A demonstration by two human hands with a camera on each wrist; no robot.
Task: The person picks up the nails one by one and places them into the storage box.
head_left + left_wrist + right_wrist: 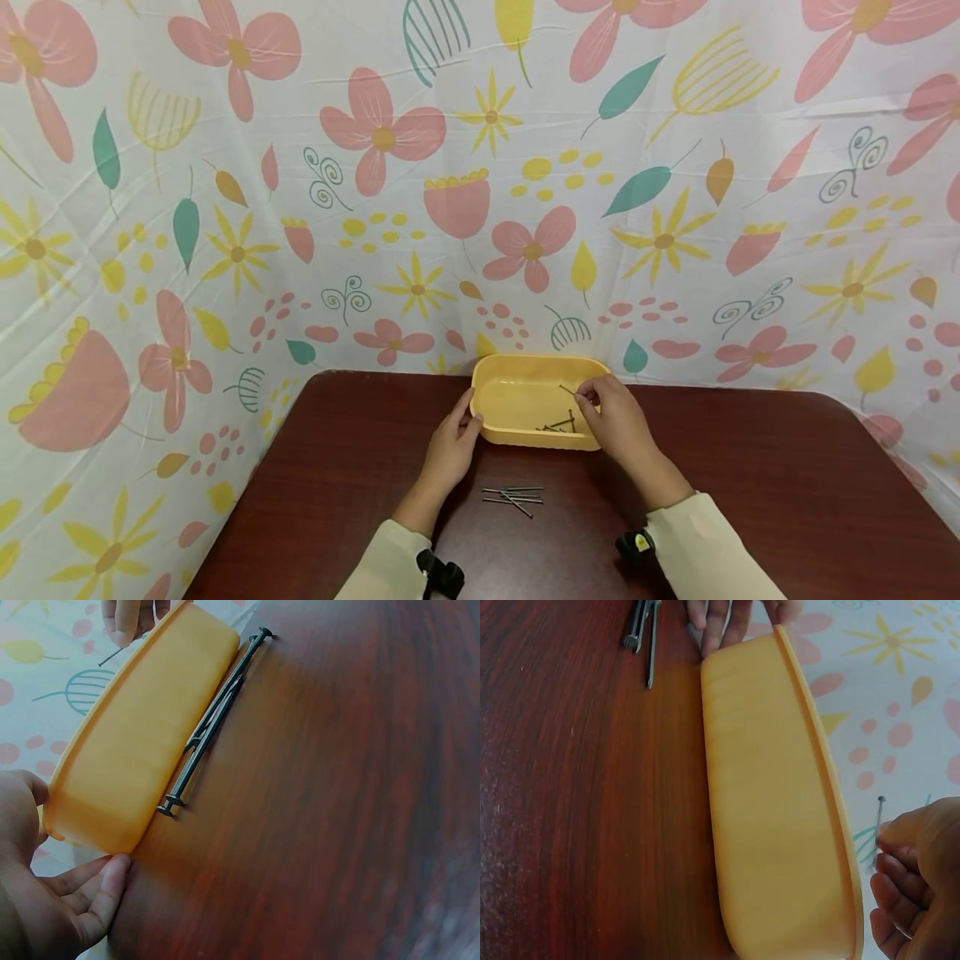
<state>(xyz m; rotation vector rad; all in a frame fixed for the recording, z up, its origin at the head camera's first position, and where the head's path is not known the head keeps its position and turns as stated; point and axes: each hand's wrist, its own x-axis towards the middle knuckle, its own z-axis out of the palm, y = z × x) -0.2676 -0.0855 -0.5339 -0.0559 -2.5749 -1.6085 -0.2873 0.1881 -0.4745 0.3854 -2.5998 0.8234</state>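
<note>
A yellow plastic tray [517, 437] stands at the back of the table, with several small dark nails [558, 425] lying in its right part. My left hand [452, 446] grips the tray's left end; in the left wrist view its fingers meet the tray's rim and lower corner. Above the tray's right side, my right hand [617, 417] pinches a single thin nail [880, 817] between thumb and fingertips, its head pointing away from the hand. On the table in front of the tray lies a loose, crossed pile of longer nails [513, 497].
The dark reddish-brown table [360, 467] has its back edge against a floral cloth [450, 167] that hangs behind and along the left. Dark wrist devices [441, 575] sit by both light sleeves.
</note>
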